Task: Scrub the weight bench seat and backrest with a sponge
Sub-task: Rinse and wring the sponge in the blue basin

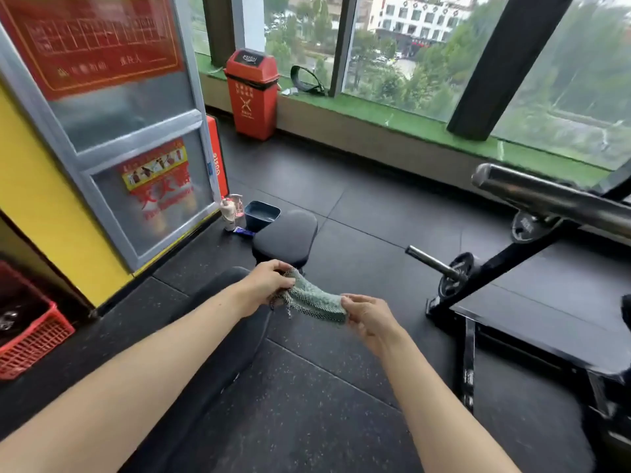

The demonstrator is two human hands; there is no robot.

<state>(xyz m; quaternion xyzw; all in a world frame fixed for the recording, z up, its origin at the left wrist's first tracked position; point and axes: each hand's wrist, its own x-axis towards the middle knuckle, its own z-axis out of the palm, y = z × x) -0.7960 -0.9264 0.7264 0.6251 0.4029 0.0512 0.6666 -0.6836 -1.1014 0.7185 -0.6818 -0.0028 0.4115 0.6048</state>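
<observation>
Both hands are raised over the weight bench, each clamped on one end of the sponge (316,302).

1. Left hand (269,285): fingers and thumb pinch the far end of the sponge, where a dark mesh layer hangs loose with frayed strands below the grip.
2. Right hand (367,319): thumb and fingers pinch the near end. The two hands are apart, with the sponge stretched between them.
3. Sponge: pale green, flat and bent into a shallow arc. It is held in the air and touches neither pad.
4. Seat (286,233): a black rounded pad, beyond the left hand. The backrest (222,285) is a second black pad that runs under the left forearm toward the person.
5. Floor items: a dark blue basin (262,215) stands just beside the far edge of the seat. A small bottle (228,213) stands near it, against the glass-fronted cabinet (136,165).
6. Surroundings: a red bin (252,93) stands by the window ledge. A steel barbell (546,196) rests on a black rack to the right, well apart from the hands. A red crate (30,336) sits at the left edge. The floor (341,199) is black rubber tile.
</observation>
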